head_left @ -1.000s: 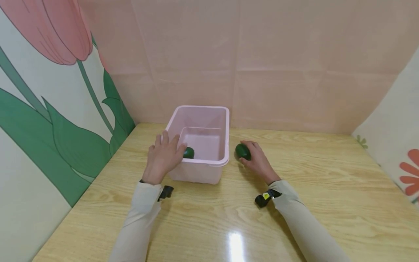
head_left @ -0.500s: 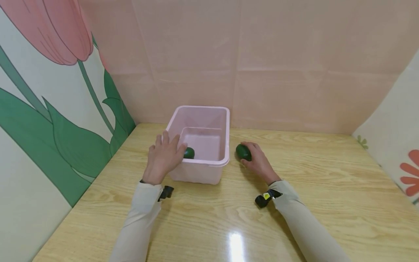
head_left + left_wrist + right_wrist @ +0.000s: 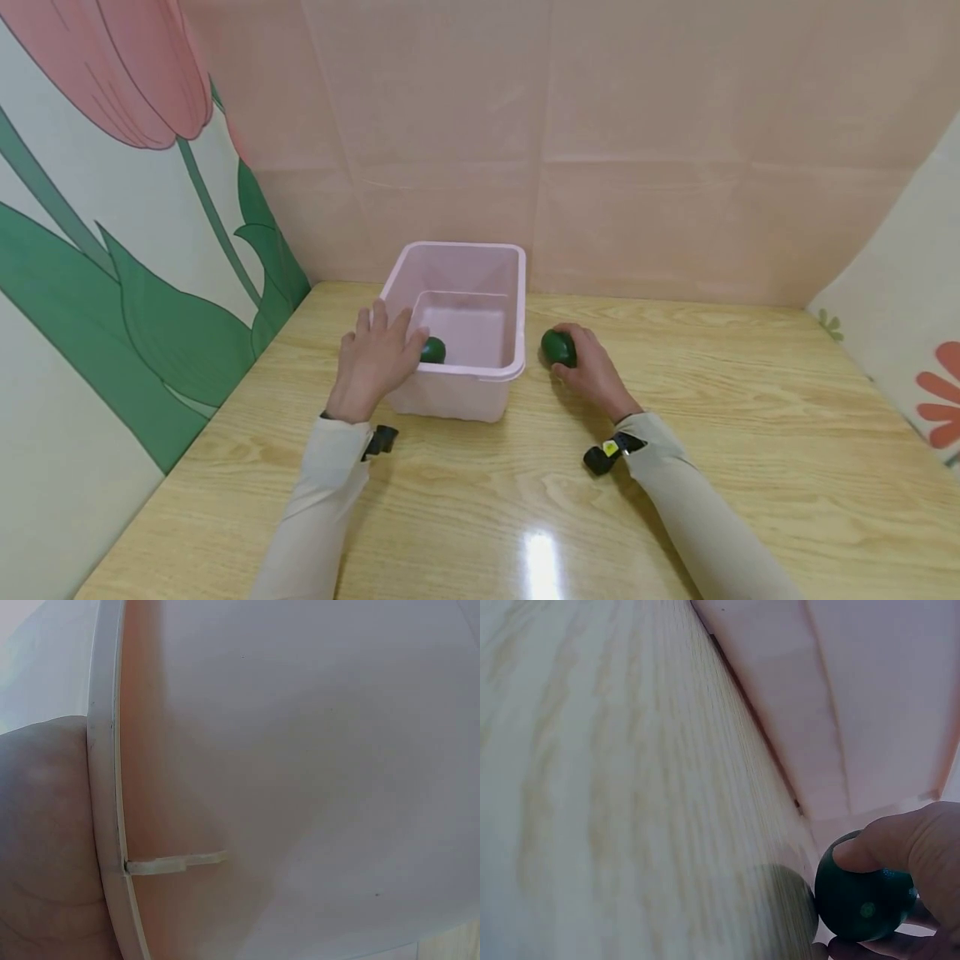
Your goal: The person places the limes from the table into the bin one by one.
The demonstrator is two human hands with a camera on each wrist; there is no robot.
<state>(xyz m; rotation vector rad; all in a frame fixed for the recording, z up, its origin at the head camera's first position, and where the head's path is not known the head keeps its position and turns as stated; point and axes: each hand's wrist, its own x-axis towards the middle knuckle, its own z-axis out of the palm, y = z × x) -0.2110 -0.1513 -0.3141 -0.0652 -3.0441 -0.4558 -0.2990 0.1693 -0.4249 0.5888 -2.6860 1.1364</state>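
In the head view, my left hand (image 3: 375,358) lies over the front left corner of a pale pink plastic bin (image 3: 519,317), fingers spread and nearly straight. The heel of that hand presses against the bin's rim (image 3: 105,787) in the left wrist view. Inside the bin, beside my left thumb, sits a dark green rounded fruit (image 3: 432,350), partly hidden by the hand and front wall. Right of the bin, my right hand (image 3: 592,367) grips a second dark green egg-shaped fruit (image 3: 558,347) between thumb and fingers. The right wrist view shows this fruit (image 3: 862,900) close by the tabletop.
The bin stands on a wood-grain table (image 3: 675,433) near its back edge. Behind rises a pink-beige backdrop (image 3: 637,167). A flower-printed panel (image 3: 150,292) flanks the left side, another printed panel (image 3: 907,275) the right. Black wrist cameras sit on both wrists.
My right hand and its green fruit have shifted very slightly to the right. The left hand, the bin and the fruit inside it have stayed put.
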